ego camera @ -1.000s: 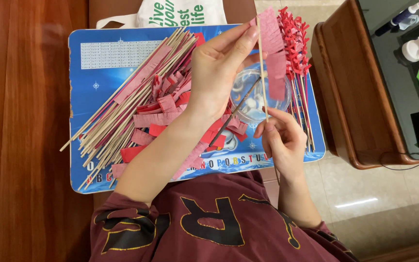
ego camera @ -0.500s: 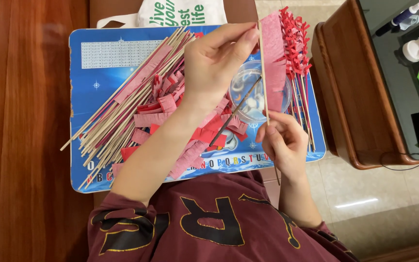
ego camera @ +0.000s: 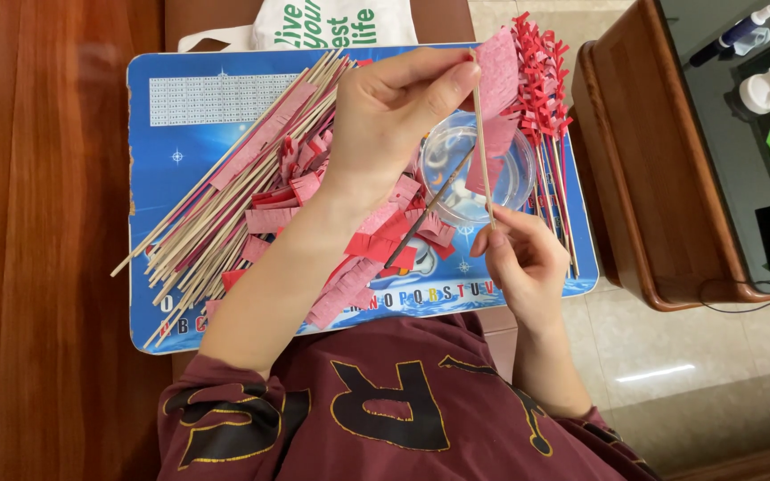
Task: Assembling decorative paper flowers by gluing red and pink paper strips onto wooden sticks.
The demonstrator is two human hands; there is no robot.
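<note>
Skewer [ego camera: 483,142]: thin wooden stick | left hand [ego camera: 394,107] pinches fringed pink paper strip [ego camera: 497,85] | right hand [ego camera: 523,258] grips base

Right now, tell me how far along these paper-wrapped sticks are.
Done: a bunch of sticks with red fringed tops lies at the board's right edge. In hand: the left hand presses a pink fringed strip onto a stick that the right hand holds. Left: the bare sticks and loose strips.

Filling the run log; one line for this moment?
left hand: pinches pink fringed paper strip | right hand: holds thin wooden stick | beneath: blue board
</note>
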